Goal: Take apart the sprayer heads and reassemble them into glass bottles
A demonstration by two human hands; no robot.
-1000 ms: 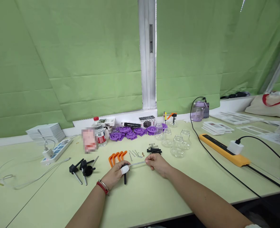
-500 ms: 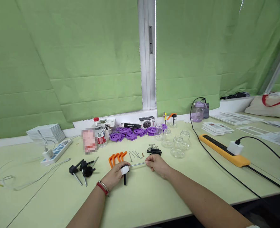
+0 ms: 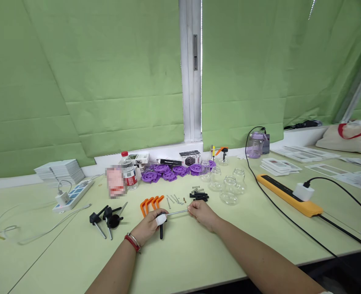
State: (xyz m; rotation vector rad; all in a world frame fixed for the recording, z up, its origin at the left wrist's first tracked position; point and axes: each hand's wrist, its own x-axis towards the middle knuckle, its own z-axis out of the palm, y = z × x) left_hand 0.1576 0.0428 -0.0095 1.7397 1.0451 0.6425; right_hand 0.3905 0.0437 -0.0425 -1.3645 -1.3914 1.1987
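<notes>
1. Worktop [image 3: 198, 261]: pale green, window ledge along the far edge, near edge running under the forearms. Bare stretch at near left and between the two arms.
2. Clear tubing [image 3: 18, 232]: loose loop at far left, near the worktop's left edge.
3. Card stack [image 3: 59, 170]: far left, against the ledge.
4. White strip [image 3: 73, 195]: angled, plug and cable attached, just right of the card stack.
5. Black knobs [image 3: 107, 218]: three with metal shafts, lying left of the left hand, apart from it.
6. Bottle [image 3: 129, 171]: upright, red cap, near the ledge.
7. Orange clips [image 3: 151, 203]: small group just behind the left hand.
8. Left hand [image 3: 149, 226]: clenched on a black handle [image 3: 161, 232], white wrap on one finger, red band at the wrist.
9. Rod [image 3: 178, 212]: thin metal, held level just above the worktop between both hands, centre of the scene.
10. Right hand [image 3: 203, 214]: fingertips pinched on the rod's right end.
11. Purple discs [image 3: 171, 170]: heap by the ledge, behind the hands.
12. Screws [image 3: 176, 199] and black bars [image 3: 199, 196]: small parts just beyond the rod.
13. Glass jars [image 3: 227, 185]: cluster, right of the small parts.
14. Orange strip [image 3: 287, 193]: diagonal, white plug seated, black cables trailing to the right edge; open surface before it.
</notes>
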